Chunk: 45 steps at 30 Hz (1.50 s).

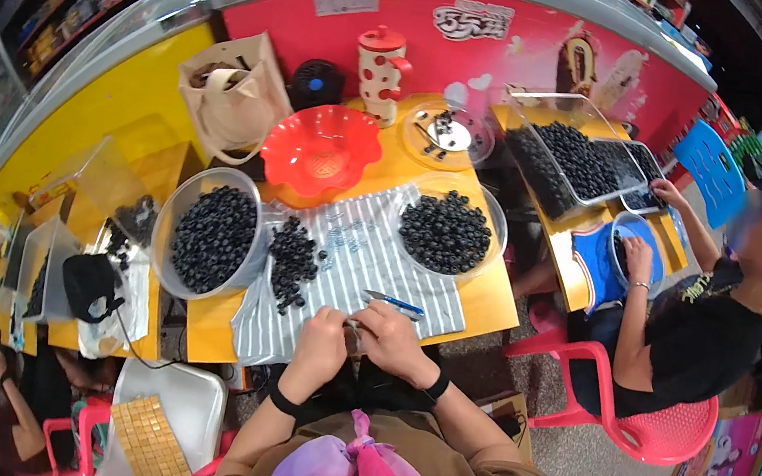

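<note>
My left hand [319, 347] and my right hand [392, 338] meet at the near edge of the yellow table [488, 302]. Both have their fingers closed in a pinch around something small that I cannot make out. Just beyond the right hand, blue-handled snips [393, 304] lie on a grey-and-white striped cloth [347, 277]. A loose pile of small black round pieces [291, 263] rests on the cloth. To its left stands a clear tub [255, 255] full of such pieces. A round clear bowl [501, 242] on the right also holds many.
A red scalloped bowl [321, 148], a dotted jug [381, 79] and a clear dish [421, 152] stand at the back, near a beige bag [231, 98]. At right, a person on a pink chair [656, 419] handles black pieces beside a clear bin [543, 178].
</note>
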Tool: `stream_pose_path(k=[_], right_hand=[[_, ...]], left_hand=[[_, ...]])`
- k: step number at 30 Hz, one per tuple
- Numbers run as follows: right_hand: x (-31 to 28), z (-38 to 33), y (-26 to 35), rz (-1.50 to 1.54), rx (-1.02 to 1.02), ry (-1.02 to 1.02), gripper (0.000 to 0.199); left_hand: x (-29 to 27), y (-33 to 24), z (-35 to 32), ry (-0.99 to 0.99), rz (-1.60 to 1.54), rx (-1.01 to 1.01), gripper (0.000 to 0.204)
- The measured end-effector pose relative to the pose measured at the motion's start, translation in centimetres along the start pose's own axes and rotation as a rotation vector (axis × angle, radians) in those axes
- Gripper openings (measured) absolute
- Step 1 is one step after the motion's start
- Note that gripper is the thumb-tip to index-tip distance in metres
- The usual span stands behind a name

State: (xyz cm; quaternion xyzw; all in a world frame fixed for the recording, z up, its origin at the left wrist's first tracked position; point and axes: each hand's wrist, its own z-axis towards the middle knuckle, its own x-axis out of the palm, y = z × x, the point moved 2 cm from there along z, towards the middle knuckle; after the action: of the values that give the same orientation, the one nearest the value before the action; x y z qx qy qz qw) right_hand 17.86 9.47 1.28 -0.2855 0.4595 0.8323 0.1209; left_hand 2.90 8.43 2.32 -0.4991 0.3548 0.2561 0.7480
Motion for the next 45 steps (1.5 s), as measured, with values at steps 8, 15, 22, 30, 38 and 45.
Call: stream_pose_path(k=[8,15,22,30,38,45], right_hand=[[-2.3,0.3,2.5,0.534,0.068,0.191,0.044],[-4.0,1.4,5.2,0.614,-0.010,0.289,0.039],[-4.5,1.7,5.9,0.412,-0.149,0.311,0.031],[-4.3,0.8,6.9,0.345,-0.354,0.279,0.018],[-5.3,0.8,4.3,0.286,-0.184,0.027,0.023],[-8.3,1.7,4.0,0.182,-0.168,-0.239,0.032]], left_hand=[[-2.8,1.9,-1.5,0.329,-1.430,-0.520,0.012],[-2.4,0.9,-2.2,0.355,-1.694,-0.414,0.015],[-2.4,0.7,-2.3,0.411,-1.701,-0.367,0.012],[-1.9,0.2,-3.0,0.556,-1.599,-0.292,0.019],[-0.7,-1.0,-1.6,0.393,-1.574,-0.384,0.022],[-0.6,-0.3,-0.6,0.089,-1.445,-0.415,0.017]])
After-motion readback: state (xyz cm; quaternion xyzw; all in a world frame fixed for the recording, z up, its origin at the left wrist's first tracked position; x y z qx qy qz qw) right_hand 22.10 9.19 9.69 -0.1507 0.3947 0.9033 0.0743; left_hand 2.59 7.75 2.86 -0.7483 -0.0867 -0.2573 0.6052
